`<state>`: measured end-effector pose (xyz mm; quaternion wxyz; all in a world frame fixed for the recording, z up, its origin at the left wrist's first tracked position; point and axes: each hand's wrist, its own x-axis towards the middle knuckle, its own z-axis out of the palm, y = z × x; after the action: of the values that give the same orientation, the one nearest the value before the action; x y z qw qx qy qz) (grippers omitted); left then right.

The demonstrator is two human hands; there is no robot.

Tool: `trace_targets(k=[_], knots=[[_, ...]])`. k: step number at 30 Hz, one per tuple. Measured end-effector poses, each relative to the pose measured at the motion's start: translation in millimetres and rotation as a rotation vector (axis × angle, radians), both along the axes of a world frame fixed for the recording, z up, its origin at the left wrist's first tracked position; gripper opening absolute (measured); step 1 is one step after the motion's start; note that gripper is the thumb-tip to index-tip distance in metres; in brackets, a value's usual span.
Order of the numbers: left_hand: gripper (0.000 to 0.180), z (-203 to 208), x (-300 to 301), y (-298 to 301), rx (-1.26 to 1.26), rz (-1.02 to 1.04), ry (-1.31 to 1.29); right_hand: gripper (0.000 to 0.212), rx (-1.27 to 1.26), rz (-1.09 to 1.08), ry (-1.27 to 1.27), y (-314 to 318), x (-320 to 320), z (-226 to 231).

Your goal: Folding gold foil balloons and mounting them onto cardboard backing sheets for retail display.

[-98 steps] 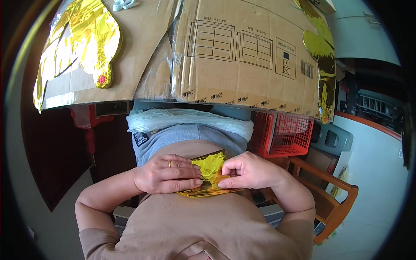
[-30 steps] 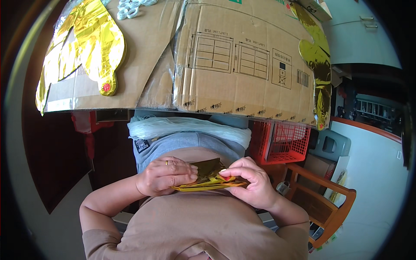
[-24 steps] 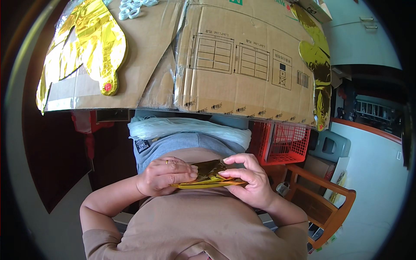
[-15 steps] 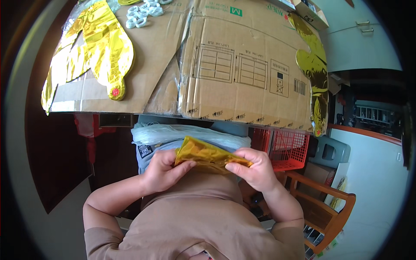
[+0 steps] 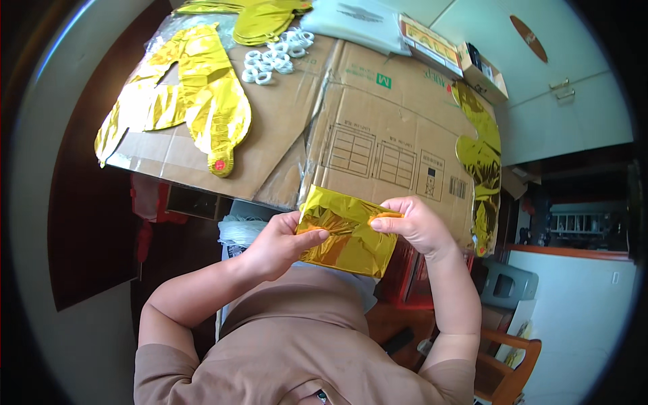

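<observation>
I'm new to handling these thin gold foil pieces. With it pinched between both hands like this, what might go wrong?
The folded gold foil piece is pinched only by the fingertips of the left hand and right hand, held in the air off the cardboard sheet, so it might slip. Pulling the hands apart may tear or crease it.

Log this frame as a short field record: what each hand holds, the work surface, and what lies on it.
left hand: pinches left edge of folded gold foil balloon
right hand: pinches its right edge
surface: flattened brown cardboard sheets
on surface, left: flat gold foil balloon
on surface, right edge: second gold foil piece
top: small white rings
</observation>
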<state>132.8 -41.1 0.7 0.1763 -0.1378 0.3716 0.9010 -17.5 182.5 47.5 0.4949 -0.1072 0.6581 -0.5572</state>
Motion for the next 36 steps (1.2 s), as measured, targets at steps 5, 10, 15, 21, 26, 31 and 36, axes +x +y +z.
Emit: trace_targets(k=[5, 10, 15, 21, 26, 31, 36], knots=[[0.027, -12, 1, 3, 0.133, 0.005, -0.361, 0.021, 0.215, 0.167, 0.038, -10, -14, -15], [0.027, -27, 0, 0, 0.265, -0.038, -0.44, 0.024, 0.239, 0.126, -0.133, -10, -13, -20], [0.027, -26, 2, -4, 0.257, -0.077, -0.447, 0.021, 0.238, 0.085, -0.051, -5, 0, -26], [0.025, -16, 3, -3, 0.106, -0.076, -0.359, 0.018, 0.162, -0.049, -0.109, 7, 25, -27], [0.026, -21, 2, -3, 0.019, -0.162, -0.199, 0.022, 0.121, -0.002, -0.312, 19, 27, -23], [0.025, -11, -8, -4, -0.087, -0.315, -0.132, 0.032, 0.096, 0.214, -0.362, 16, 11, -19], [0.025, -3, -14, -3, -0.167, -0.391, -0.089, 0.033, 0.113, 0.34, -0.349, 3, 7, -12]])
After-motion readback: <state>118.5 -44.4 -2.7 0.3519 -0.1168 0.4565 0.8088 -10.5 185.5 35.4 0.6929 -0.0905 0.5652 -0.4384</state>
